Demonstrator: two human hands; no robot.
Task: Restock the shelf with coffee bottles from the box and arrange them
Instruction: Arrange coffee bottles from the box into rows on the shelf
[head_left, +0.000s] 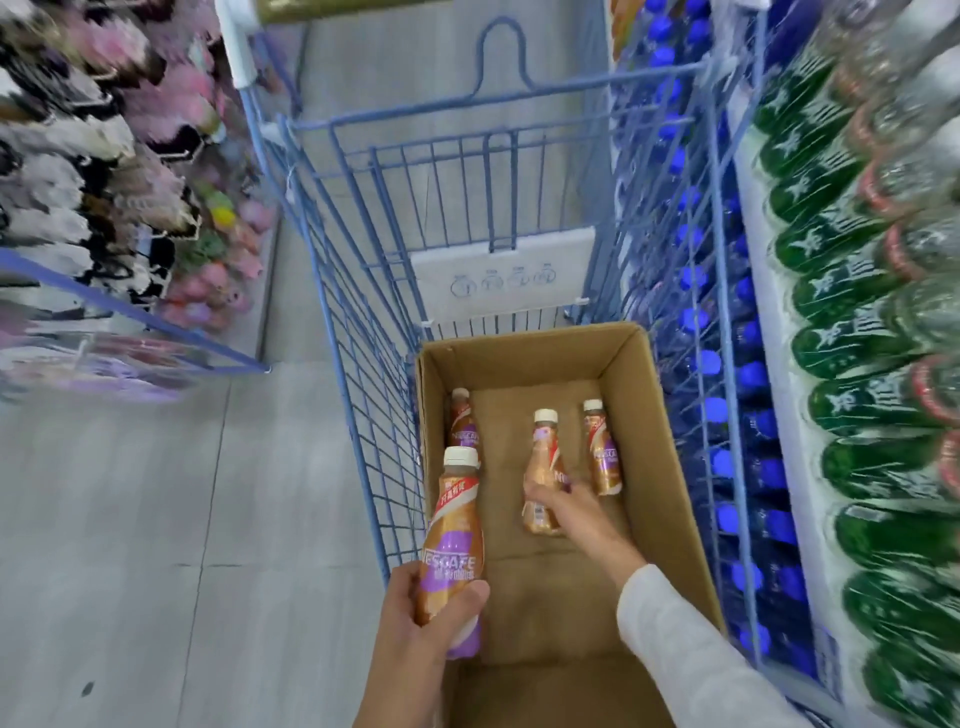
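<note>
An open cardboard box (670, 441) sits in a blue wire cart (363, 395). My left hand (421, 618) grips a brown and purple coffee bottle (454, 530) with a white cap, held upright above the box's left wall. My right hand (563, 512) reaches down into the box and closes round the lower part of a second coffee bottle (543, 462). Two more coffee bottles stay in the box: one (464, 421) against the left wall, another (602, 449) to the right of my right hand.
A shelf on the right carries rows of blue-capped bottles (727, 364) and green bottles (852, 343). Racks of small hanging goods (104, 156) line the left side. Grey floor (156, 519) lies left of the cart. A white sign (498, 280) hangs on the cart's far end.
</note>
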